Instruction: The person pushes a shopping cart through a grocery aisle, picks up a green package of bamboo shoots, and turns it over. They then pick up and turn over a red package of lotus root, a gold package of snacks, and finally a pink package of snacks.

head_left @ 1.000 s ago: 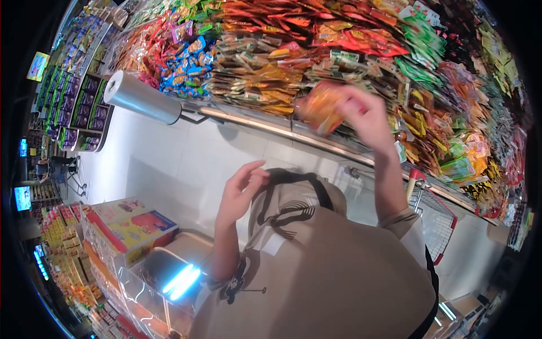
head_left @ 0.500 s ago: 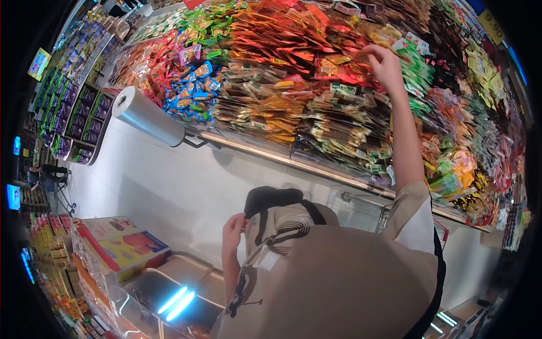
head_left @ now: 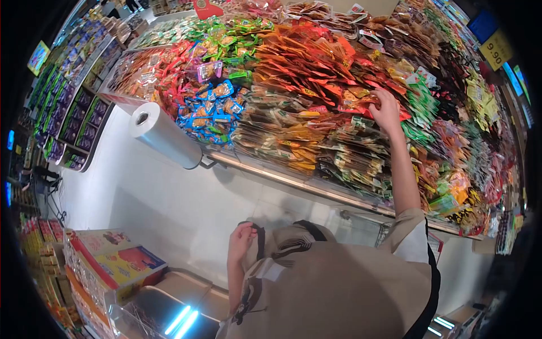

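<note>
My right hand (head_left: 387, 112) reaches over a display of snack packets. Its fingers curve down with a small gap between thumb and forefinger, right at the red snack packets (head_left: 333, 85); no packet is lifted clear. Green packets (head_left: 420, 107) lie just to its right, and brown-and-yellow packets (head_left: 361, 144) below it. My left hand (head_left: 243, 240) is held low in front of my body, fingers curled in beside a dark strap. Whatever those fingers may hold is hidden.
A roll of clear bags (head_left: 169, 138) stands at the display's front edge, near blue packets (head_left: 212, 110). At lower left, a yellow-and-red box (head_left: 121, 260) rests on a stand. Purple boxes (head_left: 76, 121) fill a shelf at left. A price sign (head_left: 494, 51) hangs at upper right.
The view has shifted, so the display sits lower in it. My right hand has come a little nearer along the red packets. My left hand stays low, its fingers curled.
</note>
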A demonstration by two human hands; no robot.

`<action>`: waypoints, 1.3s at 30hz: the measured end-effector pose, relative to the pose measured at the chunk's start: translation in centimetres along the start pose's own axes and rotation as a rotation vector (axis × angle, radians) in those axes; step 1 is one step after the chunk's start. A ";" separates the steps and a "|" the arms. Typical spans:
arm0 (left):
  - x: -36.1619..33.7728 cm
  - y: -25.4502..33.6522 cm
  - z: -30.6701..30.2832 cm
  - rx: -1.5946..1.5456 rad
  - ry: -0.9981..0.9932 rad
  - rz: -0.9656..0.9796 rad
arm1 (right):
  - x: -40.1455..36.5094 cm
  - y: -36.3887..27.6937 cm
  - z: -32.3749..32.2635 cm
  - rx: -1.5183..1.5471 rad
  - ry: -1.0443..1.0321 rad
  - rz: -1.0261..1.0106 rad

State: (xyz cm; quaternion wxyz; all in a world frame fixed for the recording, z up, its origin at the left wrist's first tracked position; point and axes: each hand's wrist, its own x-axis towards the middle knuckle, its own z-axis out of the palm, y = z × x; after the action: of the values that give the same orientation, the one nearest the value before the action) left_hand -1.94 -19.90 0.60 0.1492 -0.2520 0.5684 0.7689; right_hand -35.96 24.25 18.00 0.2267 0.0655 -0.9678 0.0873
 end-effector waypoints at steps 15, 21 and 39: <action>3.0 3.9 -7.3 0.145 0.027 0.044 | 3.8 -4.8 1.5 -0.419 -0.525 0.076; 3.4 2.2 -6.4 0.143 -0.026 0.069 | 4.0 -4.8 1.1 -0.349 -0.449 0.012; 3.1 14.0 0.4 0.243 -0.169 0.374 | 1.9 -13.2 -10.6 1.664 0.107 0.053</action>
State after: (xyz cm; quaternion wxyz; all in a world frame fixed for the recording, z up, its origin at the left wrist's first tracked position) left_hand -11.82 -24.00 10.21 0.0805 -0.0574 0.6792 0.7273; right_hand -30.91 13.27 30.03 0.1478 0.1847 -0.5764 0.7822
